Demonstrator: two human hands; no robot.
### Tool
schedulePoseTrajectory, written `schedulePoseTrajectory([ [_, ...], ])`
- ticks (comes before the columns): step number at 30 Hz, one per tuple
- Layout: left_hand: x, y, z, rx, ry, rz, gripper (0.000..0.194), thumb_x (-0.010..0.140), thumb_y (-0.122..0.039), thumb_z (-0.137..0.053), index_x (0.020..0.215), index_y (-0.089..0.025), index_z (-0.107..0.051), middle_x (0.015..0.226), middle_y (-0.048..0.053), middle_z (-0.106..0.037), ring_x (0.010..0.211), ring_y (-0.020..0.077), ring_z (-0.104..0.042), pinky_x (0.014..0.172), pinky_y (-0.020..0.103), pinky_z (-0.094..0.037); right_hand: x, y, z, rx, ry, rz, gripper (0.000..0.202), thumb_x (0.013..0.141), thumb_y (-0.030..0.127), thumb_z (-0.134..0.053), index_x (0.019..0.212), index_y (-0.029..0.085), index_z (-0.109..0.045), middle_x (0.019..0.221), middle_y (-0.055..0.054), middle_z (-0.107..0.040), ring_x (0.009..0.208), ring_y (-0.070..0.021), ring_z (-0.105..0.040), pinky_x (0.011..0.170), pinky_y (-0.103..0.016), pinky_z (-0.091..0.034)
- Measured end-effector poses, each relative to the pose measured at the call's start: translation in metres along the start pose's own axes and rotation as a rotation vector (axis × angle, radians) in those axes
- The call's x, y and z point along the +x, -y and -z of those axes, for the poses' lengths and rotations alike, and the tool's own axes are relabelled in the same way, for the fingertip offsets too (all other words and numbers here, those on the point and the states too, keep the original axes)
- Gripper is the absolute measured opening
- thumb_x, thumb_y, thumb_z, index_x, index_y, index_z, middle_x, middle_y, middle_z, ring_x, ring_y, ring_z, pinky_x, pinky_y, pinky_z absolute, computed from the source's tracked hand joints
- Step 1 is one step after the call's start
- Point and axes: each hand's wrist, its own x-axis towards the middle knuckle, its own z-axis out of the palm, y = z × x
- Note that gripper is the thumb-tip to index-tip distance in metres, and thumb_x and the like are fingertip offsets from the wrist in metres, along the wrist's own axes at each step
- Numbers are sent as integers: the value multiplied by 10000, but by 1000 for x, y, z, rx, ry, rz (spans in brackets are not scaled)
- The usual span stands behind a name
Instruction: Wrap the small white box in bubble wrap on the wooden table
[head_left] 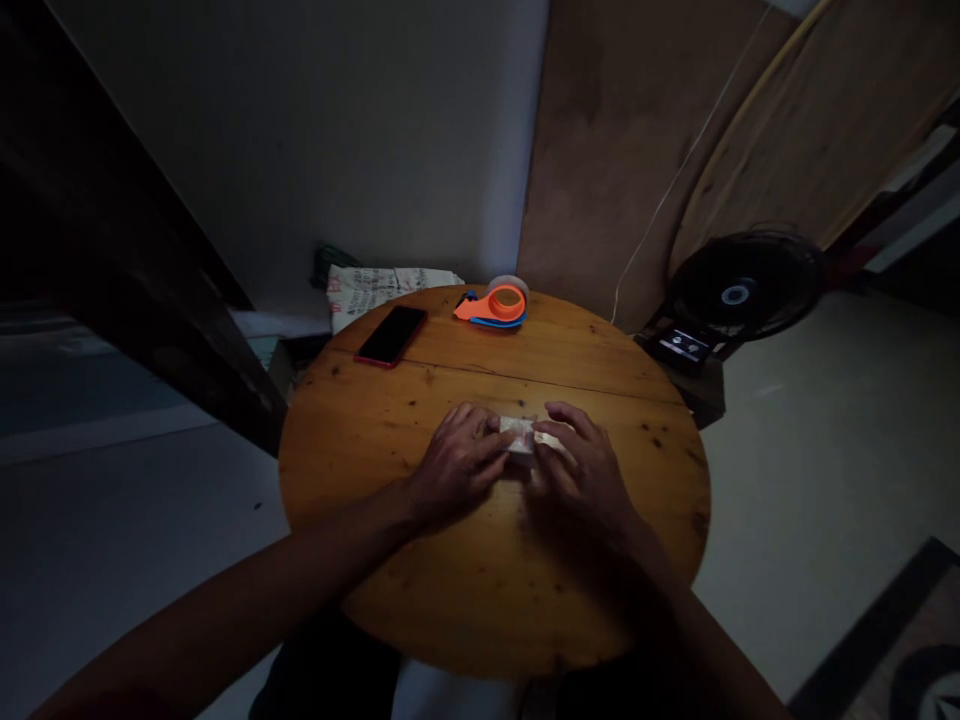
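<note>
A small whitish box (517, 434) is between my two hands, over the middle of the round wooden table (480, 610). My left hand (465, 455) closes on its left end, with the thumb lying across the top. At the right end, my right hand (581, 460) has its thumb and fingers curled round the box, the index finger raised a little. The dim light hides the box's markings and part of its right side is behind my fingers.
An orange and blue tape dispenser (491, 303) stands at the table's far edge. Left of it lies a red-edged phone (392, 335). A printed white sack (375, 290) is behind the table, and a black fan (739, 290) stands at the right.
</note>
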Motion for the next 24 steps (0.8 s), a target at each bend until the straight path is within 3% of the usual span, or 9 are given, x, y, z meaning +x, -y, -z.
schedulePoseTrajectory([
  [3, 0, 0, 0, 7, 6, 0, 248, 885, -228, -516, 1073, -221, -677, 920, 65, -533, 875, 198, -458, 782, 349, -400, -1, 1, -2, -75, 33, 106, 344, 840, 159, -512, 1160, 222, -620, 1335, -126, -503, 1158, -266, -517, 929, -446, -418],
  [9, 0, 1, -1, 33, 3, -17, 238, 882, -230, -518, 1054, -212, -681, 927, 67, -532, 857, 195, -456, 773, 344, -404, 3, 7, -3, -209, 89, 201, 298, 830, 153, -556, 1107, 216, -648, 1315, -143, -525, 1185, -289, -467, 939, -466, -380],
  [14, 0, 1, 0, 35, 0, -31, 225, 879, -228, -522, 1029, -208, -689, 942, 71, -531, 874, 198, -456, 768, 335, -408, 3, 5, -4, -129, 22, 222, 247, 841, 165, -553, 1057, 219, -662, 1261, -117, -564, 1153, -261, -493, 933, -440, -395],
  [18, 1, 0, 2, 31, -4, -26, 217, 878, -227, -519, 1009, -204, -690, 951, 75, -538, 876, 197, -458, 771, 339, -413, 0, 1, -5, -17, -63, 120, 174, 854, 170, -523, 939, 201, -671, 1240, -111, -575, 1126, -245, -532, 933, -428, -417],
  [21, 1, 0, 2, 22, -3, -19, 213, 877, -227, -518, 1000, -200, -689, 949, 76, -540, 883, 200, -459, 775, 341, -416, -1, -2, -7, 19, -73, -12, 213, 870, 212, -514, 1025, 195, -659, 1256, -120, -562, 1139, -252, -539, 941, -433, -432],
  [24, 1, 0, 1, 31, -3, -21, 218, 878, -221, -513, 1003, -194, -689, 945, 79, -540, 870, 200, -456, 768, 343, -412, -1, -4, -9, 25, -17, -39, 285, 887, 251, -504, 1140, 213, -629, 1305, -115, -531, 1161, -252, -531, 949, -434, -440],
])
